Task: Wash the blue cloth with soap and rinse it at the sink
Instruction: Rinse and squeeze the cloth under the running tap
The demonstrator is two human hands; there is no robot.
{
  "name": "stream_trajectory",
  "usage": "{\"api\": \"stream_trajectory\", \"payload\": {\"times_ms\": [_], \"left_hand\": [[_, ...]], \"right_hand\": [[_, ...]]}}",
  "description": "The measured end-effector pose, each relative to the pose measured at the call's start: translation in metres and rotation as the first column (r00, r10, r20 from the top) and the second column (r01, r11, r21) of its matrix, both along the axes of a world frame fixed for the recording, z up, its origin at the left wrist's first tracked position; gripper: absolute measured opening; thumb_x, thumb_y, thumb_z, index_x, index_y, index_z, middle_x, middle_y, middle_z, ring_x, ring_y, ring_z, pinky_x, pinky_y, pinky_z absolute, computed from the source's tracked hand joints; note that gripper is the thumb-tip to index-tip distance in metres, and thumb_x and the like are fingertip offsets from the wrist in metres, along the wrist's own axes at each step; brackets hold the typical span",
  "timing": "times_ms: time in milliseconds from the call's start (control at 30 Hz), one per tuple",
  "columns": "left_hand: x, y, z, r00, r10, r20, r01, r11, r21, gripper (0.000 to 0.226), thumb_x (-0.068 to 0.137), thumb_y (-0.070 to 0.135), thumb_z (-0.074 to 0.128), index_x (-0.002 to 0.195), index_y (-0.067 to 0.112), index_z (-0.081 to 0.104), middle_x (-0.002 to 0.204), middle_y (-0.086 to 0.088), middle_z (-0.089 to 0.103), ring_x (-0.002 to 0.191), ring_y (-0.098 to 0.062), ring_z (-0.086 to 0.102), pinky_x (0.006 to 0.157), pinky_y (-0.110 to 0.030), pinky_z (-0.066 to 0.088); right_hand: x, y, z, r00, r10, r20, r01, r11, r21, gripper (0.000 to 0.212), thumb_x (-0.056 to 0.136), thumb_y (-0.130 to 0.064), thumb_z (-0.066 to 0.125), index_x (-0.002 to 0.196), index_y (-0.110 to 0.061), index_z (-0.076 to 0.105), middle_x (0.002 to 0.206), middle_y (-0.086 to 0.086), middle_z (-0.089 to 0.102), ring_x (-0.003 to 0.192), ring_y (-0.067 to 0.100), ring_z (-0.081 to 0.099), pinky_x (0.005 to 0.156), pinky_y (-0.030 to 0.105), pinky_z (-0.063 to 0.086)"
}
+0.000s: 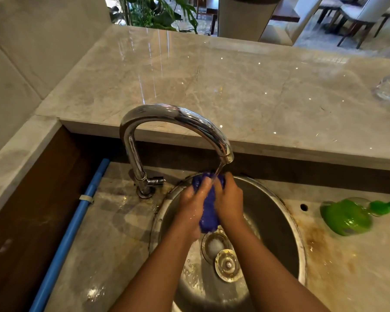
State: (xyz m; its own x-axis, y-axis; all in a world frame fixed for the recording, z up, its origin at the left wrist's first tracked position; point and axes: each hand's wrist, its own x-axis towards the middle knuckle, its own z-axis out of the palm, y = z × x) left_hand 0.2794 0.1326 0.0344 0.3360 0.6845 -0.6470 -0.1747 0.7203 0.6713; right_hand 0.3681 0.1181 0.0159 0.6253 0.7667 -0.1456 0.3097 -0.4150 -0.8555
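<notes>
Head view: both hands meet over the sink [277, 221].
Cloth: the blue cloth [208, 212] is bunched between the two palms.
Left hand [193, 207]: grip closed on the cloth.
Right hand [229, 200]: grip closed on the cloth.
Tap [173, 134]: arches above the grip, its water running onto the cloth.
Drain [215, 245]: just below the grip, the strainer [227, 265] loose beside it.
Counter [347, 266]: a green bottle [347, 217] lies well right of the grip.

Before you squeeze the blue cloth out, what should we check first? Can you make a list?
1. Both hands on the blue cloth: ok, left hand and right hand grip it.
2. Water running from the faucet: ok.
3. Cloth over the sink: ok.
4. Drain open: ok, its plug lies beside it.
5. Soap rinsed out: cannot tell.
</notes>
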Motion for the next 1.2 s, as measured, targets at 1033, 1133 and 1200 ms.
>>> {"api": "stream_trajectory", "payload": {"times_ms": [1033, 1133, 1200], "left_hand": [[-0.031, 0.003, -0.006, 0.998, -0.061, 0.003, 0.059, 0.975, 0.215, 0.046, 0.091, -0.002, 0.061, 0.134, 0.014, 0.053, 0.120, -0.011, 0.069, 0.106, -0.030, 0.069, 0.092, -0.050, 0.056], [-0.044, 0.005, -0.007, 0.998, -0.022, 0.062, 0.014, 0.993, 0.119, 0.026, 0.096, 0.008, 0.058, 0.122, 0.010, 0.062, 0.106, -0.012, 0.075, 0.093, -0.028, 0.073, 0.075, -0.041, 0.062], [-0.046, 0.005, -0.010, 0.999, -0.001, 0.045, 0.001, 1.000, 0.001, 0.022, 0.098, 0.013, 0.056, 0.119, 0.010, 0.064, 0.103, -0.012, 0.076, 0.093, -0.029, 0.073, 0.077, -0.041, 0.061]], "right_hand": [[0.004, -0.029, -0.005, 0.176, -0.108, -0.978, 0.054, 0.994, -0.100, 0.037, 0.094, -0.040, 0.060, 0.117, -0.011, 0.067, 0.115, 0.020, 0.072, 0.093, 0.034, 0.073, 0.082, 0.049, 0.057], [0.017, -0.026, 0.005, 0.457, 0.006, -0.890, 0.132, 0.989, 0.074, 0.019, 0.094, -0.020, 0.062, 0.111, -0.012, 0.064, 0.108, 0.018, 0.073, 0.094, 0.031, 0.072, 0.084, 0.046, 0.057], [0.019, -0.025, 0.017, 0.557, 0.058, -0.828, 0.113, 0.983, 0.144, 0.024, 0.094, -0.019, 0.061, 0.116, -0.010, 0.063, 0.111, 0.018, 0.071, 0.099, 0.031, 0.070, 0.087, 0.046, 0.056]]}}
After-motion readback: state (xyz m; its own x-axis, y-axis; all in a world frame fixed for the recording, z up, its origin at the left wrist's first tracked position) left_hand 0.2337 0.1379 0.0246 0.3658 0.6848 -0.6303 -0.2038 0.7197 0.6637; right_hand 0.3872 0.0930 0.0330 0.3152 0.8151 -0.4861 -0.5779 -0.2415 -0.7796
